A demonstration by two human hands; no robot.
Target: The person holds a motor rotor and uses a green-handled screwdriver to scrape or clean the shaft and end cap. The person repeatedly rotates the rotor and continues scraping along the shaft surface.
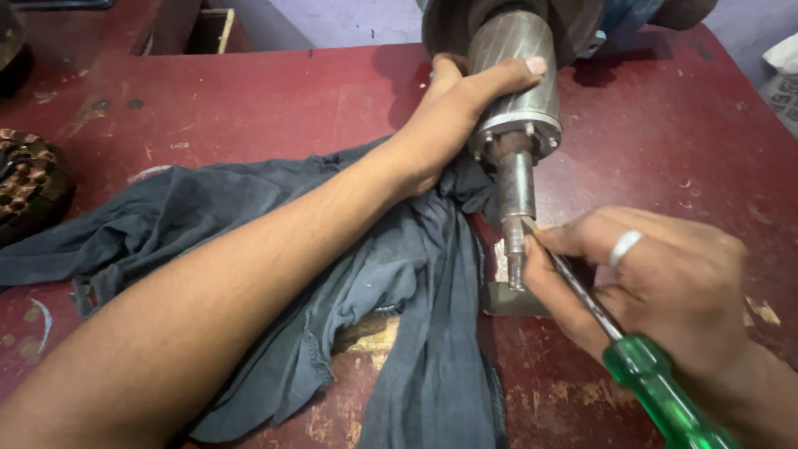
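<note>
With our left hand (449, 116) clenched around the motor rotor (511, 75) and right hand (657, 274) gripping the green-handled screwdriver (632, 353), its tip could slip off the shaft (517, 208) and jab us.

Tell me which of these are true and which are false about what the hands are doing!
1. The right hand holds a screwdriver with a green handle. True.
2. The left hand rests flat on the table. False: it grips the metal cylinder.
3. The screwdriver tip touches the metal shaft sticking out of the cylinder. True.
4. The cloth under the arm is bright yellow. False: it is dark grey-blue.
5. There is a ring on the right hand. True.
6. The table is white. False: it is dark red.
</note>
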